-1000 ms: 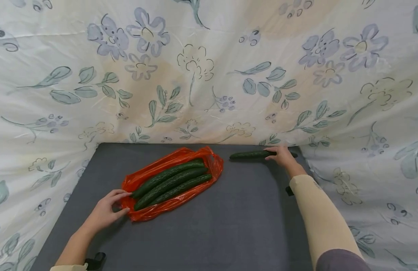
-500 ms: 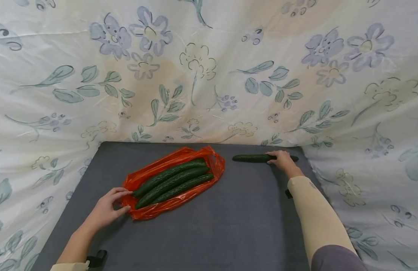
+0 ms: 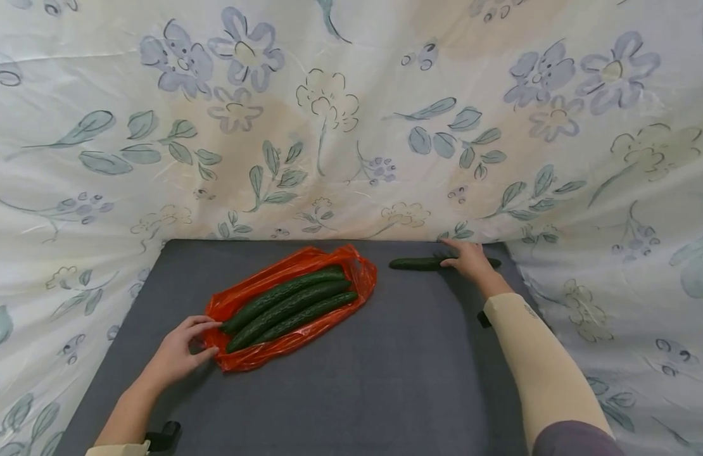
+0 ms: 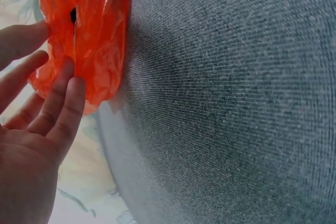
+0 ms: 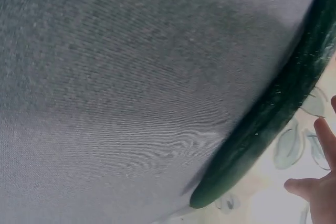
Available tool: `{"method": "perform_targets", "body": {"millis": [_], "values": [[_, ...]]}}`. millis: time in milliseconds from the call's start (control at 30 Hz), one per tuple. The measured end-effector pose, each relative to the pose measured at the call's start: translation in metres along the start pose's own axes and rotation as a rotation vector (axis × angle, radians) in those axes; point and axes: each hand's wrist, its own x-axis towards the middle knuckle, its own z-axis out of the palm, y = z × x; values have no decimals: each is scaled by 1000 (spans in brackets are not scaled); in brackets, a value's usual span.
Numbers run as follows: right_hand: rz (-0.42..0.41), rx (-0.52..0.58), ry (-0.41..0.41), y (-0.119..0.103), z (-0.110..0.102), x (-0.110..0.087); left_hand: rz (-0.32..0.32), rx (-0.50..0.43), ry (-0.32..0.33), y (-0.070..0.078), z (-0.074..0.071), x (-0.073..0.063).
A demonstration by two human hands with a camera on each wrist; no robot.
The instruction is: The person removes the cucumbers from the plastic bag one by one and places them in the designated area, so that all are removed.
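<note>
On the left of the head view, an orange-red plastic bag (image 3: 254, 288) lies with three dark green cucumbers (image 3: 294, 305) on it. The left hand (image 3: 175, 354) is at the bag's near left end, fingers spread with the tips at the plastic. In the left wrist view those loosely bent fingers (image 4: 65, 114) overlap the bag (image 4: 100, 40). Farther back on the right, a single cucumber (image 3: 415, 263) lies crosswise. The right hand (image 3: 471, 261) is over its right half, fingers apart. The right wrist view shows the cucumber (image 5: 262, 116) beside spread fingers (image 5: 325, 145).
The grey table (image 3: 351, 392) carries the bag and the lone cucumber. A floral-patterned cloth (image 3: 351, 145) rises behind its far edge and along both sides.
The right hand has loosened from the lone cucumber and its fingers have spread. That cucumber rests near the far edge. The left hand and bag stay put.
</note>
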Motion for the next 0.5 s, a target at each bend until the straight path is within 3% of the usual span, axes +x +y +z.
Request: {"method": "perform_targets", "body": {"millis": [267,500], "values": [[-43,20,69,-15,-8,-7,-4,-3,17,0,0,-1],[-88,19,110,-46,-15,-16,-17,-11,-2,2,1,0]]}}
